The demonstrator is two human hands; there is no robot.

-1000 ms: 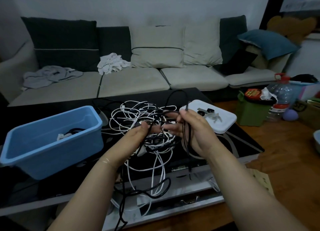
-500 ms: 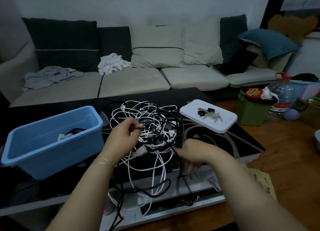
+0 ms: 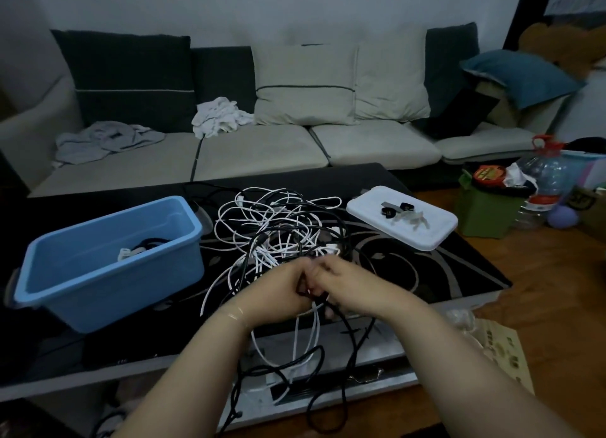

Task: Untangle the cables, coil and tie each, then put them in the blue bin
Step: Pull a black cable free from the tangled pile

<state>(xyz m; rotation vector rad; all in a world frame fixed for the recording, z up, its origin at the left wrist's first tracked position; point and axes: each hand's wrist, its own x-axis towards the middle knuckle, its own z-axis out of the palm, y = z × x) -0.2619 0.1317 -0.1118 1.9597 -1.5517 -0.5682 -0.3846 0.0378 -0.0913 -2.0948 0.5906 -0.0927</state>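
Observation:
A tangle of white and black cables [image 3: 278, 227] lies on the black glass table [image 3: 459, 273], with loops hanging over the front edge. My left hand [image 3: 278, 290] and my right hand [image 3: 351, 283] meet just in front of the tangle, fingers curled together around a black cable [image 3: 347, 332] that drops down from them. The blue bin [image 3: 108, 260] stands at the left; a coiled black cable and a white one [image 3: 141, 245] lie inside it.
A white lid [image 3: 429, 231] holding several ties [image 3: 398, 209] sits at the table's right back. A sofa with cushions and clothes is behind. A green bin [image 3: 485, 214], a water bottle [image 3: 544, 178] and paper [image 3: 501, 349] are on the wooden floor at right.
My right hand dropped from chest height to the table's front, then came left. My left hand lowered to meet it. Both now grip the black cable together.

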